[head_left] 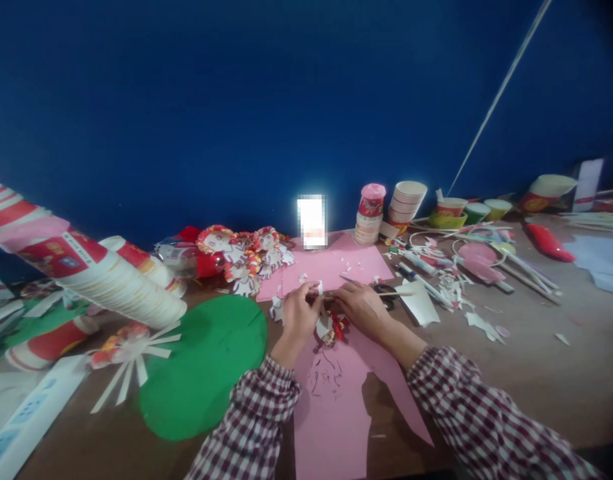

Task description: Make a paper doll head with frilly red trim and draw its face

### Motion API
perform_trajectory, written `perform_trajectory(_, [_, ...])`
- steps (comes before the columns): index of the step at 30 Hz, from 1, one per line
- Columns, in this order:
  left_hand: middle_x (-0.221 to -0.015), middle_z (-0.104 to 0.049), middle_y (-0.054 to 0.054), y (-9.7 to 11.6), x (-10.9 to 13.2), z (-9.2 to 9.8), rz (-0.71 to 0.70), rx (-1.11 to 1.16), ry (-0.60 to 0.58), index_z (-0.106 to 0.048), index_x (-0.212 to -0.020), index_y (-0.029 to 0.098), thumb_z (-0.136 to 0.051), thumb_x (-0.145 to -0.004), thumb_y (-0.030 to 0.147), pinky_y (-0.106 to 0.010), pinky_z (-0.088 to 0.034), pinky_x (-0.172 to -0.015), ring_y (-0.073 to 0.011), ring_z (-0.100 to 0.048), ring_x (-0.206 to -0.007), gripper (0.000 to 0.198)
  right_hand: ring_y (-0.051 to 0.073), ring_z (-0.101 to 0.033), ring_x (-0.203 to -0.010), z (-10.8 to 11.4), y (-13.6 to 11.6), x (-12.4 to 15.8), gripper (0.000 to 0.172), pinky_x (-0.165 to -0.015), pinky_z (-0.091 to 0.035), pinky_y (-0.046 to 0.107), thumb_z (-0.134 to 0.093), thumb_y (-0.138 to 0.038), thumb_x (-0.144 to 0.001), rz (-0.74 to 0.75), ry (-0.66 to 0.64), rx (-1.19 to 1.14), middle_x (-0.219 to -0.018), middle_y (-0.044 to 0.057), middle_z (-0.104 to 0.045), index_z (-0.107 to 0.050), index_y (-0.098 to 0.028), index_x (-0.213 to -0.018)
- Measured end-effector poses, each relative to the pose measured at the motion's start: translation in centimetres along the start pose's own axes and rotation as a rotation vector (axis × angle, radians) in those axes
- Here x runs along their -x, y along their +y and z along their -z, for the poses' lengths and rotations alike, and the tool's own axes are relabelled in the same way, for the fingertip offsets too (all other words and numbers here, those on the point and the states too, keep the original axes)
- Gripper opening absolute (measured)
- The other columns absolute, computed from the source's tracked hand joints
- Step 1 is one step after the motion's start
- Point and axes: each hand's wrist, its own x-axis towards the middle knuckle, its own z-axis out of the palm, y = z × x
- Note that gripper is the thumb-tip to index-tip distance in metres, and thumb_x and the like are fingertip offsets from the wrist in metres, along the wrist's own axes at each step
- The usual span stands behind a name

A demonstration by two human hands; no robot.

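Note:
A small paper cut-out figure (325, 328) with a red and yellow fringe hangs below my fingertips, head end toward me. My left hand (300, 315) is closed, its thumb and forefinger pinching the figure's far end, where a bit of white paper (319, 288) sticks up. From the right, my right hand (362, 309) meets it with bent, closed fingers at the same end; its exact grip is partly hidden. Beneath both hands lies pink paper (331, 427) with dark pen strokes and cut edges. A thin wooden stick (401, 293) shows just beyond my right hand, near black-handled scissors (386, 291).
Several finished-looking figures (246, 253) are heaped at the back left, beside a green oval sheet (206, 367). Stacked paper cups (111, 267) lean in from the left; more cups (406, 203) stand behind. Markers (420, 262) and paper scraps (451, 287) litter the right.

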Motion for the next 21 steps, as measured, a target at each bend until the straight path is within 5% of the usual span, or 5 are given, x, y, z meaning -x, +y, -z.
perform_trajectory(13, [-0.071, -0.064, -0.003, -0.03, -0.75, 0.43, 0.271, 0.542, 0.217, -0.061, -0.099, 0.012, -0.063, -0.072, 0.035, -0.022, -0.047, -0.059, -0.0119, -0.059, -0.061, 0.035, 0.019, -0.055, -0.084, 0.7, 0.13, 0.05, 0.016, -0.078, -0.042, 0.031, -0.049, -0.018, -0.088, -0.069, 0.217, -0.199, -0.091, 0.006, -0.065, -0.063, -0.019, -0.096])
perform_trajectory(21, [-0.076, -0.069, -0.005, 0.62, 0.07, 0.75, 0.069, 0.054, 0.149, -0.067, -0.082, 0.017, -0.055, -0.08, 0.034, -0.028, -0.045, -0.068, -0.0171, -0.061, -0.07, 0.022, 0.019, -0.057, -0.088, 0.92, -0.32, 0.14, 0.018, -0.081, -0.045, 0.031, -0.048, -0.018, -0.089, -0.039, 0.202, -0.241, -0.095, 0.007, -0.065, -0.062, -0.02, -0.1])
